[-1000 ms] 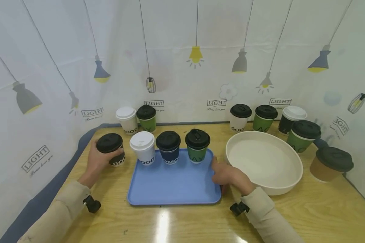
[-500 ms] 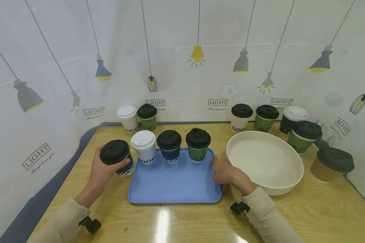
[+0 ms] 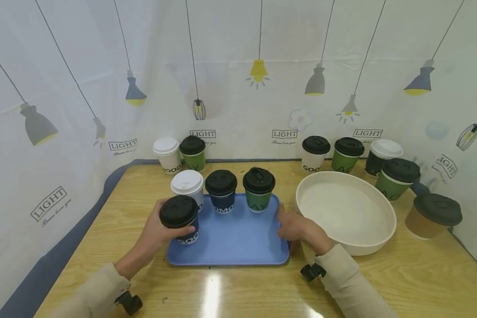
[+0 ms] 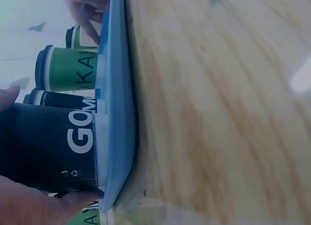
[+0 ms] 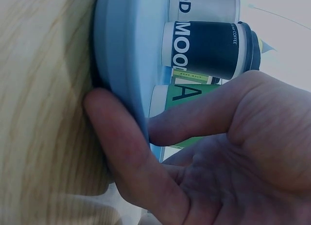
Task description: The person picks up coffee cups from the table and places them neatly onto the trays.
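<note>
In the head view my left hand (image 3: 153, 234) grips a dark paper coffee cup (image 3: 179, 215) with a black lid, above the left part of the blue tray (image 3: 238, 243). The left wrist view has that cup's base (image 4: 101, 149) at the tray rim; whether it touches the tray I cannot tell. Along the tray's back stand a white cup (image 3: 187, 182) with a white lid, a navy cup (image 3: 221, 192) and a green cup (image 3: 258, 190), both black-lidded. My right hand (image 3: 300, 229) pinches the tray's right rim, thumb inside and a finger outside in the right wrist view.
A round cream basin (image 3: 343, 210) stands right of the tray, close to my right forearm. Several lidded cups line the right side, including a brown cup (image 3: 429, 216). At the back left are a white cup (image 3: 167, 154) and a green cup (image 3: 192, 153).
My left hand has carried the dark cup from the wooden table left of the tray rightward and nearer, over the tray's left side. My right hand has stayed on the rim.
</note>
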{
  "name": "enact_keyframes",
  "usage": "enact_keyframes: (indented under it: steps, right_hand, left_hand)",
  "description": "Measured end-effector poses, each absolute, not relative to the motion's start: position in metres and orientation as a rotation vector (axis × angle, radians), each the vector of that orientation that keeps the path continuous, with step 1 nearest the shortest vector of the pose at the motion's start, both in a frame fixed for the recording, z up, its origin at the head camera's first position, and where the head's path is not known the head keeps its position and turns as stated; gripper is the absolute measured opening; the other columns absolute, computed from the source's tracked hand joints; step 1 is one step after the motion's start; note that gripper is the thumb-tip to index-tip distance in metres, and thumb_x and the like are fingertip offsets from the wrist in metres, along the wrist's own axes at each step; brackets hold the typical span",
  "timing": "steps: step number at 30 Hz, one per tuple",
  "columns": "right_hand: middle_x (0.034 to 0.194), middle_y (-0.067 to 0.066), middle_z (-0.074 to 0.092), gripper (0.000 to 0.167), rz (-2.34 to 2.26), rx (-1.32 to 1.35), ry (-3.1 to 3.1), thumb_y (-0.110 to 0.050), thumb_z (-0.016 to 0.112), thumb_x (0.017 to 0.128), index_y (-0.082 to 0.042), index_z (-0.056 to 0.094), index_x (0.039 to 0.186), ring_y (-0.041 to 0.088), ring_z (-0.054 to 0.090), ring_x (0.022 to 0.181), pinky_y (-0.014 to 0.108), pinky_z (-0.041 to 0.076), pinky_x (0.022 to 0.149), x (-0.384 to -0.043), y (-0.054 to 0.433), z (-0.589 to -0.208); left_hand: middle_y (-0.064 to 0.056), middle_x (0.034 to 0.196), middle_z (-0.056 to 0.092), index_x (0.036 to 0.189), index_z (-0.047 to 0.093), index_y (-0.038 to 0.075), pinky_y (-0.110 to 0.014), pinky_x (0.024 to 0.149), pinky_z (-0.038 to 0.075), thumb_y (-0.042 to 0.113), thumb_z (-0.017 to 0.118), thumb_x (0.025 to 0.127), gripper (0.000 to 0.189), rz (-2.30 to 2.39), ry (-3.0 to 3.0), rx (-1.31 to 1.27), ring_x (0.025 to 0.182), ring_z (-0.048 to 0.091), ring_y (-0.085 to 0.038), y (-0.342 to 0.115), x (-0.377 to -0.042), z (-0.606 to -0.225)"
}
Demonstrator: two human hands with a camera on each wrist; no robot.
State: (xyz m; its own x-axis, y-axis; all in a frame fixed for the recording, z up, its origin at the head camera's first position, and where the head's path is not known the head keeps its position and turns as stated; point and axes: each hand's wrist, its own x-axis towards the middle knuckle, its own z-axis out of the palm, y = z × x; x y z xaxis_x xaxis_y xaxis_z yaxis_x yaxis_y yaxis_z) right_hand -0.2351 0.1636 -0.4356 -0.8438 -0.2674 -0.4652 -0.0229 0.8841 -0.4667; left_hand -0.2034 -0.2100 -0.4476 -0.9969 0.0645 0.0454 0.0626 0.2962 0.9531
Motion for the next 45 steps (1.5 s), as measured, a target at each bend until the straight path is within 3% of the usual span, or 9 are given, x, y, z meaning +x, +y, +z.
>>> enact_keyframes:
  steps: [17,20,23,26,30,33,36,39,45]
  right_hand:
    - [0.068,0.013,0.07,0.086,-0.597,-0.218,2.518,-0.006,0.048,0.099,0.006,-0.01,0.161,0.018,0.069,0.05,0.027,0.057,0.056,-0.237,0.164,-0.438]
    - [0.067,0.013,0.071,0.086,-0.608,-0.227,2.517,-0.006,0.047,0.099,0.007,-0.01,0.161,0.019,0.069,0.05,0.028,0.057,0.056,-0.236,0.164,-0.438]
    - [0.067,0.013,0.07,0.086,-0.609,-0.223,2.516,-0.006,0.047,0.099,0.007,-0.01,0.161,0.019,0.068,0.05,0.027,0.057,0.055,-0.236,0.164,-0.437]
    - [0.067,0.013,0.07,0.086,-0.613,-0.216,2.514,-0.006,0.047,0.099,0.007,-0.01,0.161,0.019,0.068,0.05,0.027,0.056,0.054,-0.236,0.164,-0.437]
    - [0.069,0.013,0.069,0.085,-0.623,-0.214,2.516,-0.006,0.047,0.099,0.007,-0.01,0.161,0.019,0.068,0.05,0.028,0.057,0.054,-0.235,0.164,-0.437]
    - [0.07,0.013,0.069,0.085,-0.623,-0.213,2.518,-0.007,0.048,0.1,0.007,-0.009,0.161,0.019,0.067,0.05,0.028,0.057,0.054,-0.236,0.164,-0.438]
    - [0.07,0.013,0.07,0.085,-0.627,-0.21,2.515,-0.007,0.048,0.1,0.006,-0.01,0.161,0.019,0.067,0.05,0.028,0.056,0.054,-0.236,0.165,-0.438]
    - [0.072,0.013,0.069,0.085,-0.635,-0.209,2.509,-0.007,0.047,0.1,0.006,-0.01,0.161,0.019,0.068,0.051,0.029,0.057,0.054,-0.236,0.165,-0.438]
    - [0.071,0.014,0.069,0.086,-0.642,-0.215,2.508,-0.005,0.047,0.099,0.006,-0.011,0.161,0.019,0.068,0.051,0.029,0.057,0.054,-0.236,0.164,-0.438]
  left_hand:
    - [-0.015,0.156,0.044,0.154,0.028,0.01,-0.063,0.127,0.021,0.016,0.097,0.07,0.108,1.736,2.547,0.172,0.147,0.039,-0.037,-0.211,-0.203,-0.45]
    - [-0.019,0.157,0.041,0.154,0.024,0.008,-0.064,0.125,0.026,0.009,0.096,0.068,0.113,1.727,2.524,0.198,0.146,0.039,-0.041,-0.215,-0.203,-0.451]
    - [-0.026,0.156,0.036,0.156,0.018,0.005,-0.066,0.123,0.029,-0.002,0.091,0.067,0.115,1.723,2.478,0.247,0.146,0.039,-0.048,-0.222,-0.202,-0.449]
    - [-0.03,0.155,0.031,0.158,0.014,0.002,-0.065,0.123,0.029,-0.015,0.072,0.066,0.11,1.736,2.431,0.269,0.146,0.038,-0.052,-0.232,-0.2,-0.444]
    - [-0.029,0.156,0.029,0.157,0.018,-0.003,-0.047,0.123,0.04,-0.019,0.051,0.065,0.099,1.818,2.418,0.19,0.148,0.036,-0.048,-0.247,-0.203,-0.436]
    - [-0.028,0.157,0.029,0.156,0.019,-0.003,-0.024,0.107,0.053,-0.016,0.049,0.083,0.08,1.892,2.448,0.109,0.148,0.036,-0.047,-0.256,-0.211,-0.433]
    - [-0.027,0.158,0.029,0.156,0.019,-0.002,-0.012,0.091,0.055,-0.005,0.057,0.096,0.072,1.919,2.499,0.052,0.149,0.037,-0.046,-0.262,-0.223,-0.432]
    - [-0.026,0.158,0.031,0.157,0.02,0.0,-0.019,0.094,0.057,0.005,0.063,0.098,0.073,1.879,2.578,-0.006,0.149,0.038,-0.043,-0.265,-0.238,-0.433]
    - [-0.026,0.159,0.034,0.16,0.022,0.006,-0.057,0.117,0.044,0.016,0.069,0.096,0.08,1.819,2.707,-0.102,0.148,0.04,-0.045,-0.266,-0.277,-0.435]
